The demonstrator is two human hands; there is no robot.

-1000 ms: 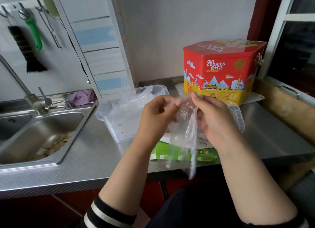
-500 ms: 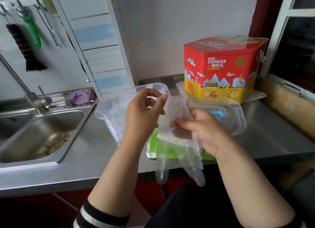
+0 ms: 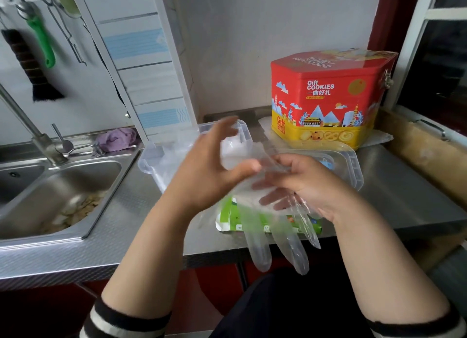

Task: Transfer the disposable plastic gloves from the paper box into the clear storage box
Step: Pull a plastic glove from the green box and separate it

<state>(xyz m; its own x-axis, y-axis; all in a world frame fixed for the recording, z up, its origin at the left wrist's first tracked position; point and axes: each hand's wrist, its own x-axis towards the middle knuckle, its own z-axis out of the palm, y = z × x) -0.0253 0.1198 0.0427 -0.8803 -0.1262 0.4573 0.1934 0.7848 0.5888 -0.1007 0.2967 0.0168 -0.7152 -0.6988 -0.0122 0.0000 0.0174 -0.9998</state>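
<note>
- Two hands meet at the middle of the frame over the table (image 3: 75, 251), working one thin clear glove (image 3: 273, 226) between them.
- The left hand (image 3: 202, 176) pinches the glove's cuff end between thumb and forefinger, its other fingers lifted; motion blur softens them.
- The right hand (image 3: 308, 183) curls loosely round the glove's middle, probably to gather or fold it so it packs flat; the glove's empty fingers dangle below the table edge.
- The paper box (image 3: 252, 221), green and white, lies flat just under the hands, near the table's front edge, within easy reach for the next pull.
- The clear storage box (image 3: 156, 166) sits behind the left hand, already holding crumpled clear film; how many gloves, I cannot tell.
- A clear lid (image 3: 353, 166) lies behind the right hand, before a red cookie tin (image 3: 326, 95).
- Most of the paper box is covered by plastic and hands, so what remains inside is hidden.
</note>
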